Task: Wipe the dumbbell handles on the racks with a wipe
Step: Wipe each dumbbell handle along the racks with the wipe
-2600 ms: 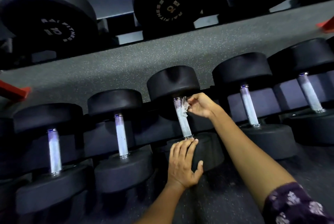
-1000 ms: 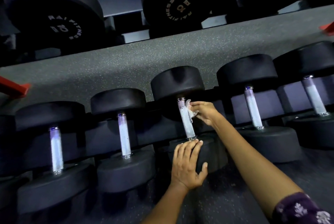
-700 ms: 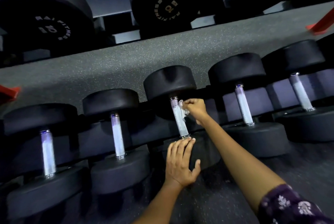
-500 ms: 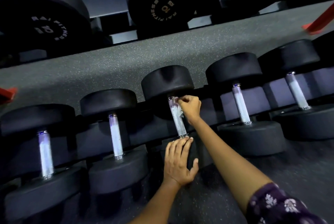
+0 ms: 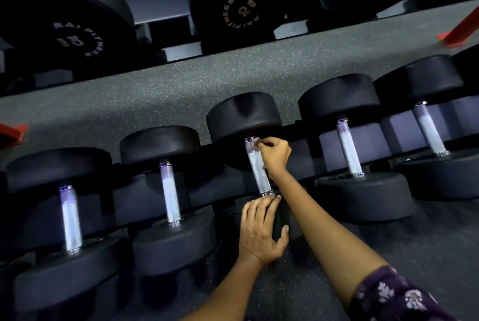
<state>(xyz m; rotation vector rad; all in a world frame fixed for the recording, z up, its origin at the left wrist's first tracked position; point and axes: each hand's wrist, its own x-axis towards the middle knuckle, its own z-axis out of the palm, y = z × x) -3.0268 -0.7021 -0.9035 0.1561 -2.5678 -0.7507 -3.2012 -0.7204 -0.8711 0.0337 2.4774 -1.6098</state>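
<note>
Black rubber heads and pale metal handles fill the near rack point(image 5: 305, 126), where five dumbbells lie in a row. My right hand point(image 5: 274, 153) is curled at the far end of the middle dumbbell's handle point(image 5: 258, 170), just under its far head point(image 5: 243, 115), and pinches a small white wipe point(image 5: 255, 140) against the metal; only a scrap of the wipe shows past my fingertips. My left hand point(image 5: 260, 230) lies flat on the near head of the same dumbbell point(image 5: 281, 219), fingers straight and close together, their tips right at the near collar of the handle, thumb spread out to the right. My right forearm crosses over the right side of that near head, and a dark flowered sleeve point(image 5: 394, 297) covers the arm at the near right corner. Left of the handle I am wiping lie two more dumbbells, and two more lie to its right. Beyond a strip of grey speckled floor point(image 5: 181, 87) stands a far rack with larger dumbbells whose end faces read 10.
</note>
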